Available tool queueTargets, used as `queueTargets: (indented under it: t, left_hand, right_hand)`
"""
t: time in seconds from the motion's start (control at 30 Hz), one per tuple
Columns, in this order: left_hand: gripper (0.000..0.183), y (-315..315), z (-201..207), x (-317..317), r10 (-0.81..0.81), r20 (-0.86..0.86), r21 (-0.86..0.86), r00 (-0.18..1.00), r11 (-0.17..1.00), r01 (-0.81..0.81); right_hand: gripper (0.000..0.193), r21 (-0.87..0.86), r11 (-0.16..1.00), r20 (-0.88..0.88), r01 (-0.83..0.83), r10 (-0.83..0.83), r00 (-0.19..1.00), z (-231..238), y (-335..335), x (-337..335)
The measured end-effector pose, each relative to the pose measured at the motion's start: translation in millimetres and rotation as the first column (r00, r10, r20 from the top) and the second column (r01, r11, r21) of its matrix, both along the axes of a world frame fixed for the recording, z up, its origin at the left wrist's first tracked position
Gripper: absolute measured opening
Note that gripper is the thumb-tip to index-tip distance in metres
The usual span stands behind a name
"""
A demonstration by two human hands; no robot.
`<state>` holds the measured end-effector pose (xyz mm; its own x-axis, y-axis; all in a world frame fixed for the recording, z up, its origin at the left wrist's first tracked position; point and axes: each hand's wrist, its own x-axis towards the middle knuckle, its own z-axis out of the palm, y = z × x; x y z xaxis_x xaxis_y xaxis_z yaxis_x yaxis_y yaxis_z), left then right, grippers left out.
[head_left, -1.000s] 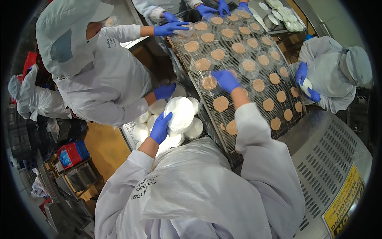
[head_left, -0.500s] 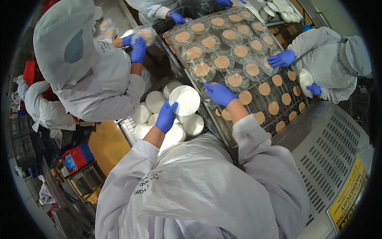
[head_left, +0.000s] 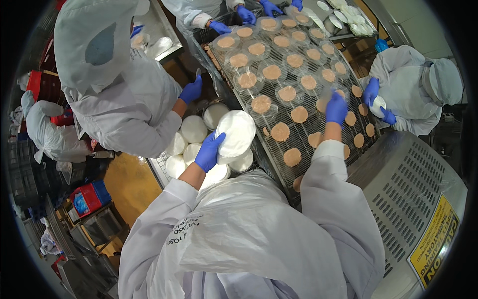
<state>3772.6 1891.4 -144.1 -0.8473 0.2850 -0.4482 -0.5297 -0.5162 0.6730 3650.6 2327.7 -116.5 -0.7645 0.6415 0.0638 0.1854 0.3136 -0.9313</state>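
Observation:
My left hand [head_left: 209,152] grips a stack of round white film sheets [head_left: 236,133], thumb on top. Over the mesh conveyor, my right hand [head_left: 336,108] is closed, its fingertips at a blurred, see-through film disc [head_left: 323,101] above a patty. Round, flat, pinkish-tan patties [head_left: 299,114] lie in rows on the wire mesh belt [head_left: 275,168]. Clear round films cover many of the farther patties, while several nearer ones lie bare. Below and left of my left hand, more round white stacks [head_left: 193,129] stand in a crate.
Across the belt, a co-worker [head_left: 398,89] holds a white stack. Another co-worker [head_left: 114,89] stands at my left, and gloved hands [head_left: 246,15] work at the far end. A slotted metal cover [head_left: 413,194] borders the belt at right. A steel table [head_left: 167,30] stands far left.
My right hand has moved right across the belt, from near the stack to a patty. The patties have shifted nearer to me. The left co-worker's hands have parted, and the right co-worker's hand has drawn back.

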Motion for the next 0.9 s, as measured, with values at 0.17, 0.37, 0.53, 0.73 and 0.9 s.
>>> queueTargets:
  t: [0.17, 0.37, 0.53, 0.73, 0.9]
  left_hand:
    - [0.042, -9, -20, 25, -0.607, -0.043, -0.450, 0.794, 0.721, 0.527]
    - [0.027, 15, -22, 18, -0.485, -0.351, -0.884, 0.801, 0.453, -0.113]
    - [0.029, 18, 14, 14, -0.009, -0.346, -0.514, 0.938, 0.838, -0.182]
    - [0.034, 22, 16, 53, -0.025, -0.217, -0.499, 0.976, 0.862, -0.089]
    - [0.033, 20, 5, 87, 0.015, -0.215, -0.498, 0.976, 0.859, -0.123]
  right_hand:
    - [0.036, 0.590, 0.670, 0.576, -0.451, 0.042, 0.817, -28, -33, 12]
    - [0.041, 0.122, 0.615, 0.489, -0.779, 0.646, 0.587, -11, -130, 52]
    - [0.043, 0.219, 0.466, 0.344, -0.857, 0.785, 0.515, 26, -213, 88]
    - [0.024, 0.249, 0.589, 0.246, -0.769, 0.730, 0.638, 0, -149, 87]
    - [0.030, 0.102, 0.968, 0.081, -0.231, 0.223, 0.972, -2, 43, 75]
